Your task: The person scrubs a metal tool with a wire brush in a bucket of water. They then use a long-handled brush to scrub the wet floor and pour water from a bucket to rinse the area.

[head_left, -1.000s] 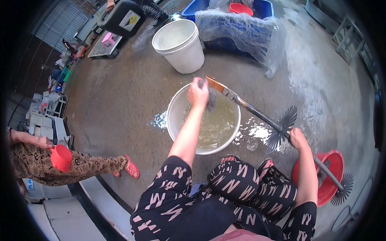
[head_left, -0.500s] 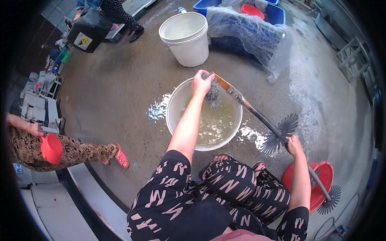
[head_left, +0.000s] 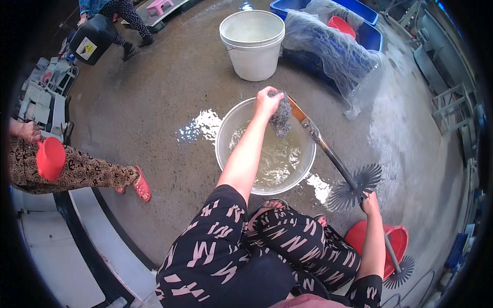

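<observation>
My left hand is closed on a grey metal scouring pad, which hangs over the far side of a white tub of cloudy water. Right beside the pad is the brown flat end of a long metal rod that slants down to the right; I cannot tell whether they touch. My right hand is wrapped round the rod just behind a dark disc of fan-like blades. Lower down, a second bladed disc is near the rod's far lower end.
A red basin sits beneath the rod on my right. Beyond the tub stand a white bucket and a blue crate draped with netting. At left one person holds a red scoop; farther off another carries a black canister.
The view has shifted slightly. At the far left the person with the black canister has stepped along. My hands keep their holds on the pad and the rod, which are in nearly the same place over the tub.
</observation>
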`<action>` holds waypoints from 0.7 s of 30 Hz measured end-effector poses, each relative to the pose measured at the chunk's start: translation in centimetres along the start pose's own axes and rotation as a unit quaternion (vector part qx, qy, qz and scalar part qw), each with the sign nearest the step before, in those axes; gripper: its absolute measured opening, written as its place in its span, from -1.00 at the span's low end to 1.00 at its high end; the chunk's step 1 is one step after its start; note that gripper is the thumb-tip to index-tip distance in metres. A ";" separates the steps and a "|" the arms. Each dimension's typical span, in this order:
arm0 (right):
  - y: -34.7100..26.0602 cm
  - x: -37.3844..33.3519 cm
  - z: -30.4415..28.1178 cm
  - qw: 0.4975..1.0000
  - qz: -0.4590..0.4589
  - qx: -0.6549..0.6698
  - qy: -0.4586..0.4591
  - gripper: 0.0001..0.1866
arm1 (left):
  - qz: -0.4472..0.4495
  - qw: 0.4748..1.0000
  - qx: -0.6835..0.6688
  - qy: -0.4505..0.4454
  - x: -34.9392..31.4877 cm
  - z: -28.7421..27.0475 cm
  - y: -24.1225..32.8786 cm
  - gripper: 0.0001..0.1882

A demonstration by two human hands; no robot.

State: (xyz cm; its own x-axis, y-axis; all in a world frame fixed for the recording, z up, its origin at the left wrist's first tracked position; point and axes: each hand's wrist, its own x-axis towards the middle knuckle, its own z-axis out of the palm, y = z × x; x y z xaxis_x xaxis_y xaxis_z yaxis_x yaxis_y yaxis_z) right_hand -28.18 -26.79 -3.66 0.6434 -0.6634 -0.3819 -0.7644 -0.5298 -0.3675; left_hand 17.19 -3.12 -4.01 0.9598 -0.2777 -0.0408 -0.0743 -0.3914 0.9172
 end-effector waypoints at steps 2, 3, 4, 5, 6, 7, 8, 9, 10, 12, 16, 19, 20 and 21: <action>1.5 1.0 -0.1 1.000 0.001 0.018 -0.011 -0.63 | -0.017 0.999 0.040 0.011 0.0 0.4 -0.8 -0.64; 2.2 1.0 0.1 0.999 0.005 0.027 -0.018 -0.63 | -0.053 0.994 0.093 0.014 -2.0 -0.4 1.7 -0.64; 2.8 0.4 0.7 1.000 0.012 0.018 0.002 -0.63 | -0.055 0.988 0.146 -0.010 -2.9 0.0 1.1 -0.66; 2.7 -0.1 1.0 1.000 0.012 0.006 0.023 -0.63 | -0.059 0.978 0.196 -0.025 -3.6 0.1 0.1 -0.67; 2.4 0.1 0.9 0.999 0.011 -0.006 0.049 -0.63 | -0.049 0.991 0.127 -0.014 -3.8 0.0 -0.7 -0.69; 2.4 0.7 0.6 0.998 -0.004 -0.003 0.056 -0.63 | -0.013 0.997 0.070 0.012 -2.6 0.3 -0.6 -0.69; 2.7 0.8 0.8 0.999 -0.014 -0.005 0.052 -0.63 | 0.011 0.999 0.015 0.034 -2.0 0.3 -0.6 -0.69; 3.3 0.8 1.2 0.999 -0.020 -0.006 0.046 -0.63 | 0.033 0.997 -0.038 0.053 -1.8 0.4 -0.4 -0.69; 4.4 1.0 1.3 0.999 0.003 0.016 0.029 -0.63 | -0.006 0.999 0.030 0.034 -2.4 0.1 2.3 -0.68; 4.0 1.1 1.2 0.999 -0.020 0.025 0.022 -0.64 | -0.012 0.999 0.048 0.017 -1.6 -0.2 1.6 -0.69; 2.5 0.6 0.9 0.999 -0.025 0.009 0.030 -0.65 | -0.029 0.990 0.137 0.000 -1.8 -1.3 2.5 -0.71; 3.4 0.4 1.2 0.997 -0.017 0.010 0.069 -0.65 | -0.003 0.989 0.144 0.023 -1.8 -1.2 3.7 -0.71; 3.9 0.7 1.3 0.999 -0.014 0.007 0.046 -0.65 | 0.000 0.993 0.120 0.023 -2.1 -1.7 4.4 -0.71; 4.4 0.9 1.4 0.999 -0.021 0.015 0.044 -0.65 | 0.002 0.995 0.096 0.022 -2.2 -1.8 4.7 -0.70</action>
State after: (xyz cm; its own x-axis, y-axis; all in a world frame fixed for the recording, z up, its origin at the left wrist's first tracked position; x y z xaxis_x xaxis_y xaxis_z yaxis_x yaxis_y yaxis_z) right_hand -30.91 -29.01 -6.79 0.6679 -0.6853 -0.2903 -0.7342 -0.5426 -0.4081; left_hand 15.20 -2.73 1.11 0.9700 -0.2425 -0.0154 -0.1247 -0.5513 0.8250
